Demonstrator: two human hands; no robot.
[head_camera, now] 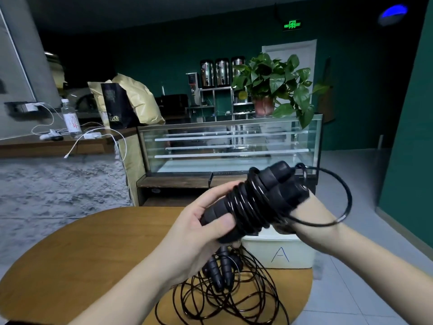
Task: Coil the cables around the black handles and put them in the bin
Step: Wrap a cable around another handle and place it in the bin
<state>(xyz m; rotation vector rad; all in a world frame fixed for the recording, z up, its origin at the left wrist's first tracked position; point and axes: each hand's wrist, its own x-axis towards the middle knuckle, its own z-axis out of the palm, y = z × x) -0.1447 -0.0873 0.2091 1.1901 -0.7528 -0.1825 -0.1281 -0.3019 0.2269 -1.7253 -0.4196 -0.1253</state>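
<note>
My left hand [203,221] grips the lower end of a pair of black handles [269,181] with black cable [250,205] coiled around their middle. My right hand [304,212] is mostly hidden behind the upper end of the handles; a loose loop of the cable [346,195] arcs out to its right. What its fingers hold is hidden. The bundle is held above the near edge of a white bin [295,252] marked "A". On the round wooden table [82,259] lie two more black handles [220,268] with a loose tangle of cable [225,299].
The bin stands at the table's right edge, with tiled floor beyond. A glass display case [229,146] stands behind the table. A counter [54,144] at the left carries a water bottle, white charging cables and bags. A potted plant [274,85] sits on top of the case.
</note>
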